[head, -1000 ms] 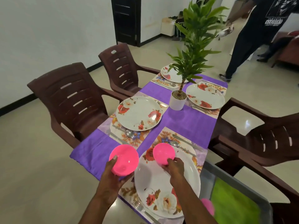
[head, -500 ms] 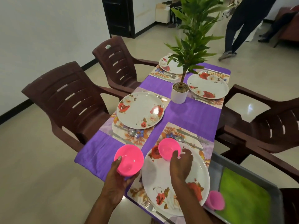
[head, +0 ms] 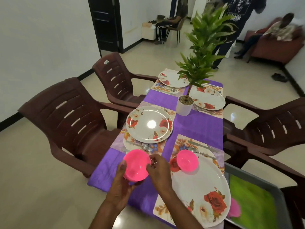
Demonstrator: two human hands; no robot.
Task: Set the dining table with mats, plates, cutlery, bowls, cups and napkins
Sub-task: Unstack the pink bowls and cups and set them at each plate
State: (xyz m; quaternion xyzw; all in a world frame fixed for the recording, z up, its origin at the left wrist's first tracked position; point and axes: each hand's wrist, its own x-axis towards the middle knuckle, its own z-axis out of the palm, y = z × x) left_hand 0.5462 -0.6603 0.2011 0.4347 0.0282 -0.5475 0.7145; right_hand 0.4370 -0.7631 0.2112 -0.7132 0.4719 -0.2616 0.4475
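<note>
My left hand cups a pink bowl from below, above the purple runner. My right hand touches that bowl's right rim with its fingertips. A second pink bowl rests on the top left of the near floral plate, free of both hands. The near-left floral plate lies on its mat with a spoon below it. Two far plates sit on their mats. A knife and spoon lie above the near plate.
A potted plant in a white pot stands mid-table. Brown plastic chairs flank the table. A grey tray with a green liner is at lower right, a pink bowl at its edge. A person stands beyond the table.
My right hand let go of the bowl on the near plate and moved left to the bowl held by my left hand. The view tilted upward.
</note>
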